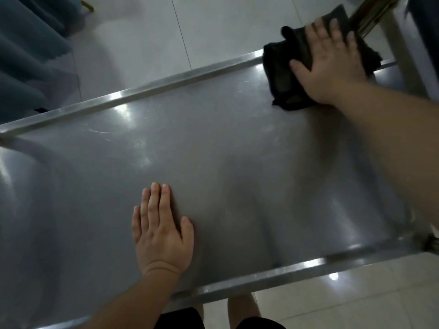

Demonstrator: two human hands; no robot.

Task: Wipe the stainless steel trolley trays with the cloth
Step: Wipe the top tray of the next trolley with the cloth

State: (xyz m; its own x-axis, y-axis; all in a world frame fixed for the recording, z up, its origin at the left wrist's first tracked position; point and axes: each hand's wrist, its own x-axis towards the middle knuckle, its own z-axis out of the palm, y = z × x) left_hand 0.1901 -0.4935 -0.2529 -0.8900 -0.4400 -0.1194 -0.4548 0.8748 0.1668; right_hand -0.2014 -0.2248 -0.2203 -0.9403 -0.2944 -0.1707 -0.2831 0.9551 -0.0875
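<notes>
My right hand lies flat on the black cloth, fingers spread and fairly straight, pressing it down rather than clutching it; nothing is curled round the fabric, so only palm pressure and friction hold it. The cloth is bunched in the far right corner of the tray, its far edge riding up over the raised rim and its right side close to the trolley post. My left hand rests open, palm down, fingers together, on the bare steel near the near rim, apparently steadying the trolley. The chief risk, as I judge it, is that the cloth slips from under the flat palm when the stroke reverses, because a loose fold could catch on the rim or the post. A second risk is that the hand overshoots the rim and drags the cloth off onto the tiled floor. Third, the trolley may roll or shift under a hard sideways push if the left hand bears too lightly. Finally, the steel shows faint arcs and dull patches near the middle; uneven pressure from a bunched cloth could leave such streaks behind, and the corners beneath the rim are easily missed.
</notes>
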